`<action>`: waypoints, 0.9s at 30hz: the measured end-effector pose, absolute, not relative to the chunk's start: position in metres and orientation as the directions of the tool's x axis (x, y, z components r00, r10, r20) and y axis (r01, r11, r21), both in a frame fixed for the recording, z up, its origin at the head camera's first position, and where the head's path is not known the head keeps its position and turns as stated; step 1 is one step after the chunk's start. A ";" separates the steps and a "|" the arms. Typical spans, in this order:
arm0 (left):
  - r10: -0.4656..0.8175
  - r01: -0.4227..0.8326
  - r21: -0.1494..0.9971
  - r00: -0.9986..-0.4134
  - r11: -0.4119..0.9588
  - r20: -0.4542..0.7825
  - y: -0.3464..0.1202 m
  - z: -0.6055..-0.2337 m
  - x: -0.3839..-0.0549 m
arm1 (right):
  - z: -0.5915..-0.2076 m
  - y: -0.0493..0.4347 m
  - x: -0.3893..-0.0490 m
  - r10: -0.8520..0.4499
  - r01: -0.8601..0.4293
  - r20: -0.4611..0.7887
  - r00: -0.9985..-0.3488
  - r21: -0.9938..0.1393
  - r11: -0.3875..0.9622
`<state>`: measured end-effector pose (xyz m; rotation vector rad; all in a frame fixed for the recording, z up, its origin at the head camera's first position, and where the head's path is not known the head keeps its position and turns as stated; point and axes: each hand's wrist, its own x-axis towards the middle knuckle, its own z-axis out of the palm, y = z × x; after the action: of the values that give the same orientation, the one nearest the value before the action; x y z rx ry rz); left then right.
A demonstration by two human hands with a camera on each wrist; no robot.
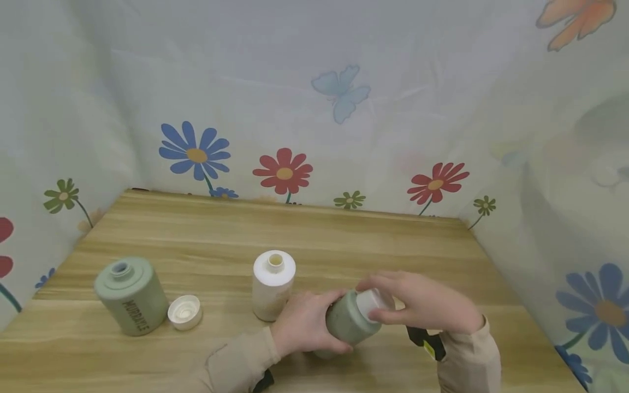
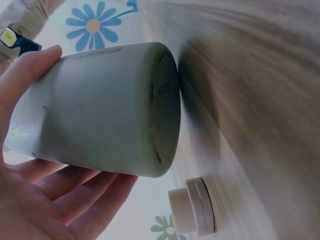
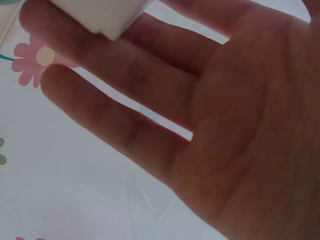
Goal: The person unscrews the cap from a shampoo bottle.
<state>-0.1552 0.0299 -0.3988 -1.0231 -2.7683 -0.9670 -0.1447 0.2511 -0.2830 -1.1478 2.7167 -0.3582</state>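
My left hand (image 1: 307, 322) grips a green bottle (image 1: 344, 319) round its body, thumb on one side and fingers on the other. The bottle leans to the right in the head view. In the left wrist view its base is close over the wooden table (image 2: 280, 120). My right hand (image 1: 417, 303) holds a white cap (image 1: 368, 303) at the bottle's top between thumb and fingers. In the right wrist view, a corner of the white cap (image 3: 107, 15) shows against the fingers. A white bottle (image 1: 272, 284) with an uncapped neck stands just beyond my left hand.
A larger green bottle (image 1: 135, 305) with lettering and an uncapped neck stands at the left. Beside it lies an upturned white cap (image 1: 185, 312). The left wrist view shows a white stepped cap (image 2: 192, 207) on the table. Flower-printed cloth (image 1: 236, 98) surrounds the table.
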 end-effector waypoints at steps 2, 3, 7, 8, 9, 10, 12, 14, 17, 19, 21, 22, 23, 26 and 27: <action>0.575 0.598 0.541 -0.783 0.592 0.237 0.030 -0.399 -0.154 | -0.284 0.252 -0.144 -0.744 -0.709 -0.046 -0.667 -0.271 0.652; 0.575 0.596 0.544 -0.784 0.590 0.234 0.030 -0.399 -0.154 | -0.284 0.252 -0.143 -0.755 -0.722 -0.037 -0.654 -0.266 0.639; 0.578 0.589 0.563 -0.784 0.580 0.225 0.030 -0.399 -0.154 | -0.285 0.252 -0.142 -0.797 -0.774 0.005 -0.603 -0.242 0.584; 0.580 0.587 0.568 -0.784 0.578 0.220 0.030 -0.398 -0.154 | -0.285 0.252 -0.142 -0.806 -0.786 0.017 -0.592 -0.235 0.572; 0.582 0.585 0.571 -0.784 0.575 0.217 0.030 -0.398 -0.154 | -0.285 0.252 -0.142 -0.814 -0.796 0.027 -0.580 -0.233 0.559; 0.583 0.585 0.572 -0.783 0.574 0.216 0.029 -0.398 -0.155 | -0.285 0.253 -0.142 -0.820 -0.804 0.038 -0.571 -0.225 0.550; 0.584 0.584 0.575 -0.783 0.573 0.213 0.029 -0.398 -0.155 | -0.285 0.253 -0.141 -0.824 -0.812 0.052 -0.565 -0.217 0.543; 0.584 0.585 0.572 -0.783 0.575 0.214 0.029 -0.398 -0.155 | -0.286 0.253 -0.142 -0.807 -0.791 0.044 -0.589 -0.233 0.565; 0.585 0.588 0.571 -0.781 0.573 0.217 0.029 -0.399 -0.155 | -0.287 0.253 -0.143 -0.750 -0.724 0.007 -0.662 -0.267 0.636; 0.589 0.589 0.575 -0.779 0.568 0.217 0.029 -0.399 -0.155 | -0.287 0.252 -0.145 -0.700 -0.662 -0.029 -0.714 -0.298 0.688; 0.592 0.588 0.582 -0.777 0.561 0.215 0.029 -0.399 -0.155 | -0.287 0.252 -0.146 -0.668 -0.619 -0.063 -0.742 -0.319 0.718; 0.592 0.587 0.586 -0.777 0.559 0.214 0.029 -0.399 -0.156 | -0.287 0.251 -0.146 -0.657 -0.604 -0.078 -0.750 -0.324 0.728; 0.593 0.587 0.589 -0.776 0.556 0.214 0.029 -0.399 -0.156 | -0.287 0.251 -0.147 -0.651 -0.596 -0.088 -0.754 -0.327 0.734; 0.591 0.585 0.594 -0.777 0.552 0.217 0.028 -0.399 -0.156 | -0.287 0.251 -0.146 -0.655 -0.597 -0.101 -0.749 -0.327 0.733; 0.590 0.586 0.595 -0.777 0.550 0.219 0.028 -0.399 -0.156 | -0.287 0.251 -0.146 -0.660 -0.603 -0.098 -0.745 -0.323 0.729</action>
<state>-0.1561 0.0283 -0.3989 -1.0519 -2.7713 -1.0607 -0.1463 0.2511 -0.2866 -1.0079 2.7266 -0.4025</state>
